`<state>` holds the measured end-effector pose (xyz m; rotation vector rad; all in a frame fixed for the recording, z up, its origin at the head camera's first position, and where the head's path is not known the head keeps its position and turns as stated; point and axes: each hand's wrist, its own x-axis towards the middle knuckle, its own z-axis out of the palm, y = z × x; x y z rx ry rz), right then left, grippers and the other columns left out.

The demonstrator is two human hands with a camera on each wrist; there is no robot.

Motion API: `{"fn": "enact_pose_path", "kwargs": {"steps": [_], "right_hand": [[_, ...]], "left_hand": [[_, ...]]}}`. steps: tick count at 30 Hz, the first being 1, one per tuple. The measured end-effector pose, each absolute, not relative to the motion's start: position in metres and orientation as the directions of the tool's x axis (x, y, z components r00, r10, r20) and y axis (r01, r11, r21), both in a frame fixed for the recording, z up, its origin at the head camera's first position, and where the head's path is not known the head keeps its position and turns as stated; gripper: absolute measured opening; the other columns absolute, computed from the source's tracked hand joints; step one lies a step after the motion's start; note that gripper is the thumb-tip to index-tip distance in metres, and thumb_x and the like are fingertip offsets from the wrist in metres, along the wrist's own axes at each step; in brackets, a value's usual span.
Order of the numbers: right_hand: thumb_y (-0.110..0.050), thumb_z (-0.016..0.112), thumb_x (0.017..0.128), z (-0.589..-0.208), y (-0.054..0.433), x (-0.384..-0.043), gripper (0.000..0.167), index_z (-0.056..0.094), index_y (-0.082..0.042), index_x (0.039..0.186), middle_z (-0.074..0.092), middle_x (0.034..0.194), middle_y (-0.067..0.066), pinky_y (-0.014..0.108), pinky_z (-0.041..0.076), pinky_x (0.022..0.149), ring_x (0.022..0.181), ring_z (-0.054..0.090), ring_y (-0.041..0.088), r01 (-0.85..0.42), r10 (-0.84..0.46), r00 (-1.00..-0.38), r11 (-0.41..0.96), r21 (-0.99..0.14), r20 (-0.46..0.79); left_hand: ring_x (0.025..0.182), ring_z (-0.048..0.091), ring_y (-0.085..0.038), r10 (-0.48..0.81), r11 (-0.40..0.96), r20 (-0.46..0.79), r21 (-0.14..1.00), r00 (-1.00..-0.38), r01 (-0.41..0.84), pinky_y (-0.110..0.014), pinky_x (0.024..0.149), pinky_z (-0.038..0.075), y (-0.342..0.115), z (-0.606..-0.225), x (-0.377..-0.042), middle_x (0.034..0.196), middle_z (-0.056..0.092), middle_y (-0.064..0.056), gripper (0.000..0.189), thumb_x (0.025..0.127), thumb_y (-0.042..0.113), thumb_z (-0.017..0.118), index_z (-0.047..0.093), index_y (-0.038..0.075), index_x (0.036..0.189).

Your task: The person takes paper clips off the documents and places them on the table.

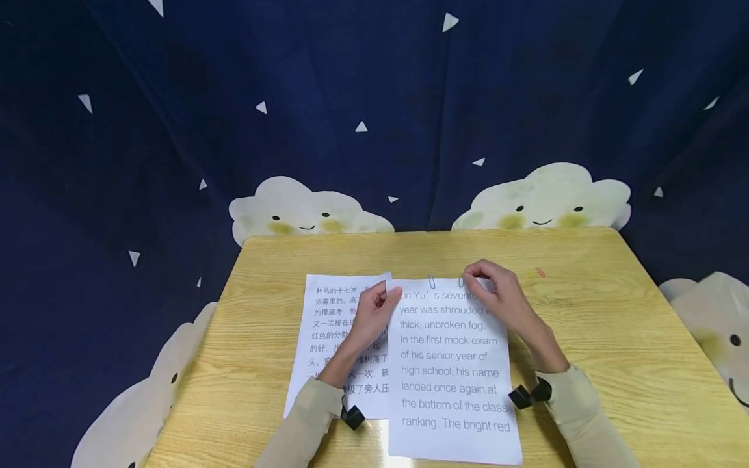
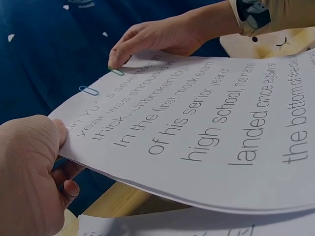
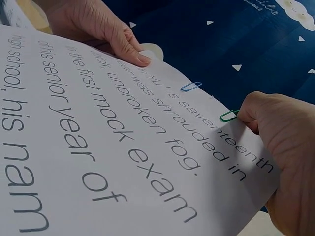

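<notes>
English-printed paper (image 1: 450, 382) is being pinched by the left hand (image 1: 370, 315); the right hand (image 1: 500, 296), fingertips closed, is holding a green clip (image 3: 228, 116) at the top edge.

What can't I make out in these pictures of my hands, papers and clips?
- Head: some lines of the Chinese-printed sheet, covered by the left hand and the English-printed page.
- Right wrist: one end of the green paper clip, behind the right hand.
- Left wrist: the English-printed page's lower end, cut off by the right edge.
- Head: the red paper clip's exact shape, too small.
</notes>
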<state>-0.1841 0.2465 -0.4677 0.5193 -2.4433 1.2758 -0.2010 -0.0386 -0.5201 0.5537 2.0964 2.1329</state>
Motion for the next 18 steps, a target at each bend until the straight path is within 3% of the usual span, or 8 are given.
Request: {"fn": "enact_pose_path", "kwargs": {"steps": [11,18], "right_hand": [[-0.009,0.069,0.101,-0.4688,0.2479,-0.1821,0.004,0.073,-0.008,0.102,0.07,0.094,-0.002,0.016,0.042,0.081,0.084,0.058,0.009,-0.446,-0.143,-0.887,0.517,-0.73,0.44],[-0.006,0.069,0.1,-0.4622,0.244,-0.18,0.005,0.072,-0.001,0.101,0.07,0.094,0.002,0.016,0.041,0.08,0.083,0.057,0.008,-0.448,-0.14,-0.885,0.517,-0.729,0.444]], "left_hand": [[0.056,0.057,-0.012,0.314,-0.046,0.198,0.98,-0.928,0.193,-0.019,0.05,0.041,-0.0377,-0.5177,-0.1992,0.081,0.073,-0.018,0.026,0.109,0.024,0.059,0.072,0.002,0.112],[0.056,0.057,-0.012,0.313,-0.052,0.206,0.978,-0.927,0.2,-0.019,0.049,0.041,-0.0387,-0.5181,-0.2002,0.082,0.073,-0.018,0.027,0.108,0.026,0.06,0.072,0.003,0.112]]}}
